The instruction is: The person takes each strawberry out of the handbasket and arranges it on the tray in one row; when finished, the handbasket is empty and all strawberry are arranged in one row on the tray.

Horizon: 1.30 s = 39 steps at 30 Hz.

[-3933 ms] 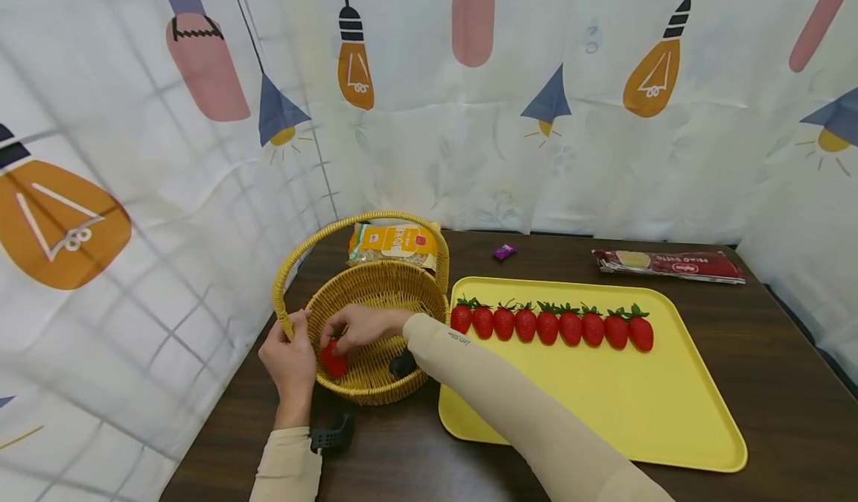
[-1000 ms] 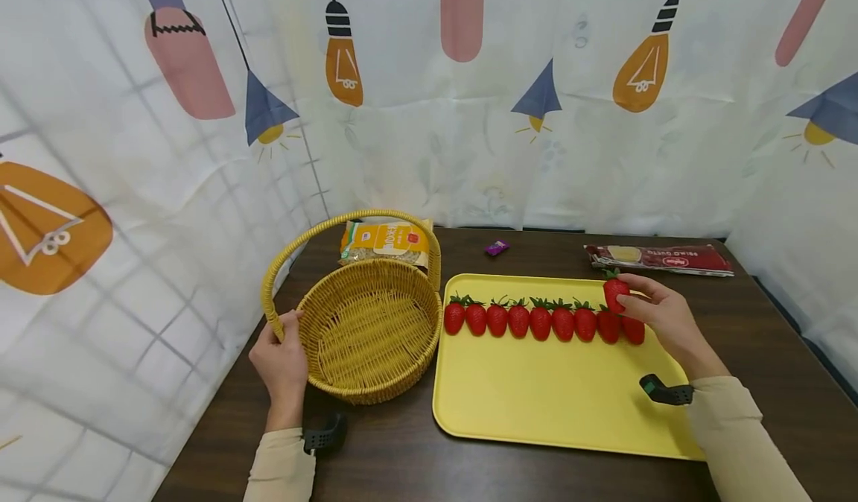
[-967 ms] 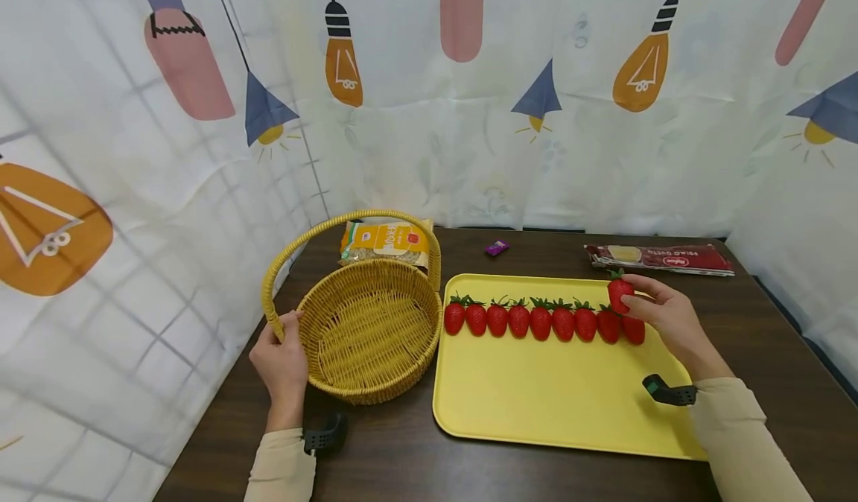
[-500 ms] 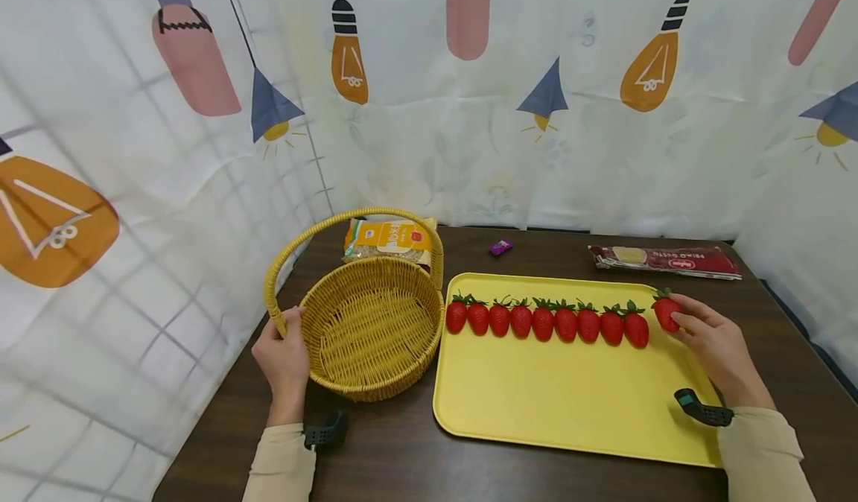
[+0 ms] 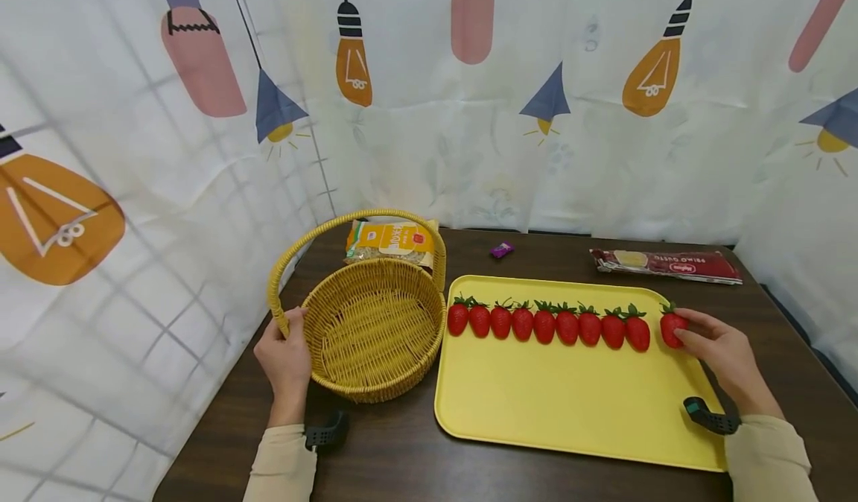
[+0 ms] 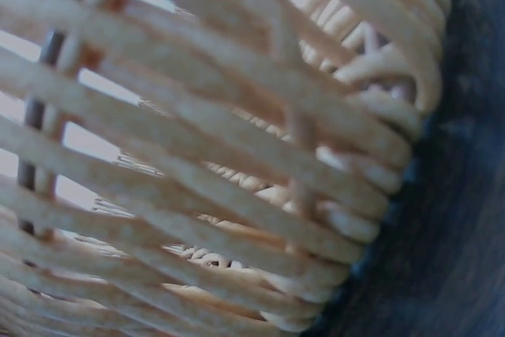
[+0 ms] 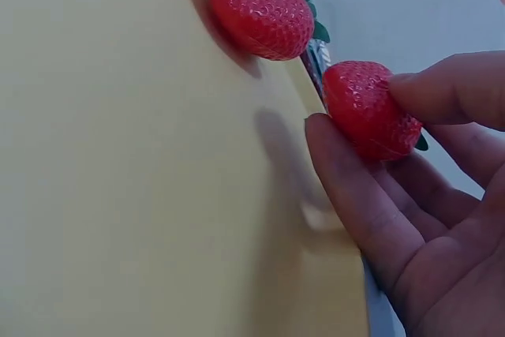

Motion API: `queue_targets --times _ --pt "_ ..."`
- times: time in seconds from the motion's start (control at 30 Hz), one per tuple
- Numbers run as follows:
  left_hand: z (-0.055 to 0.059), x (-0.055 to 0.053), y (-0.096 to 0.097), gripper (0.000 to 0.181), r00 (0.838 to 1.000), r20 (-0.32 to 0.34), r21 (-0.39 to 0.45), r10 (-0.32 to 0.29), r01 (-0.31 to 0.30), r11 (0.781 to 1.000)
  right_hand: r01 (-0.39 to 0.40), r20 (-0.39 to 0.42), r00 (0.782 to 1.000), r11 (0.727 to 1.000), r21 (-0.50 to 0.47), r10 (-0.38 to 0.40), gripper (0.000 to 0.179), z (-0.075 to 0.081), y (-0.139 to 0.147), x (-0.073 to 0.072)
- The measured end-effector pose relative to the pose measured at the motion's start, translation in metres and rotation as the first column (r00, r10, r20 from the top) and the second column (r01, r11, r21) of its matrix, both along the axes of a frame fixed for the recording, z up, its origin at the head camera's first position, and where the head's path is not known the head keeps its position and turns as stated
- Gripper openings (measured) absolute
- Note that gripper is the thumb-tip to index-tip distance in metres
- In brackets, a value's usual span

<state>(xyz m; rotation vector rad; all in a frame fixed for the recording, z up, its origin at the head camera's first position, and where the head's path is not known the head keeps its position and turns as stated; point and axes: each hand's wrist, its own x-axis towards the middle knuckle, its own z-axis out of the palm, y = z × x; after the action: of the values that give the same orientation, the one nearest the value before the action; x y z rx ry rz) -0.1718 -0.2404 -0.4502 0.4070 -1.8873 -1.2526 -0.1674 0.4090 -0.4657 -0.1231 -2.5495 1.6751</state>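
Note:
My left hand [image 5: 285, 357] grips the base of the handle on a yellow wicker basket [image 5: 375, 394], which has nothing inside. The left wrist view is filled by the basket's woven side [image 6: 197, 132]. At the right end of the yellow tray [image 5: 570, 405], my right hand [image 5: 727, 353] pinches a red strawberry [image 5: 672, 329] between thumb and fingers. In the right wrist view that strawberry [image 7: 367, 108] sits close over the tray's edge; whether it touches the tray I cannot tell. Several more strawberries [image 5: 567, 327] lie side by side in a row along the tray's back, green leaves facing away.
Behind the basket lies an orange and clear food bag [image 5: 395, 241]. A small purple wrapped sweet [image 5: 501, 250] and a long dark red packet [image 5: 666, 264] lie behind the tray on the dark wooden table [image 5: 402, 457]. A printed curtain [image 5: 436, 152] encloses the back and sides.
Earlier my right hand reached into the basket to a strawberry; a dark item there is gone from view. The strawberry has moved right and down to the row's right end. My left hand stays put.

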Motion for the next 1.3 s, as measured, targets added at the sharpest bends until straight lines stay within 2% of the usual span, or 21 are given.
queue_targets --times 0.43,0.6,0.77,1.07,1.3 --pt "0.001 0.001 0.000 0.039 1.000 0.007 0.007 -0.010 0.010 1.000 -0.052 0.088 0.996 0.979 0.199 0.035 0.057 0.003 -0.013 -0.004" --pt "0.000 0.001 0.002 0.040 1.000 0.008 0.000 -0.009 0.009 1.000 -0.065 0.106 0.993 0.976 0.208 0.044 0.057 0.002 -0.012 -0.004" --pt "0.000 0.000 0.003 0.041 1.000 0.006 0.003 -0.012 0.012 1.000 -0.044 0.102 0.994 0.981 0.187 0.025 0.055 0.002 -0.013 -0.004" --pt "0.001 -0.001 0.000 0.041 1.000 -0.005 0.001 -0.011 0.011 1.000 -0.024 0.032 0.999 0.966 0.258 0.016 0.054 -0.002 -0.015 -0.006" --pt "0.000 -0.001 0.000 0.040 1.000 0.014 0.006 -0.001 0.001 1.000 0.041 -0.019 0.999 0.960 0.278 -0.038 0.050 0.000 -0.012 -0.002"
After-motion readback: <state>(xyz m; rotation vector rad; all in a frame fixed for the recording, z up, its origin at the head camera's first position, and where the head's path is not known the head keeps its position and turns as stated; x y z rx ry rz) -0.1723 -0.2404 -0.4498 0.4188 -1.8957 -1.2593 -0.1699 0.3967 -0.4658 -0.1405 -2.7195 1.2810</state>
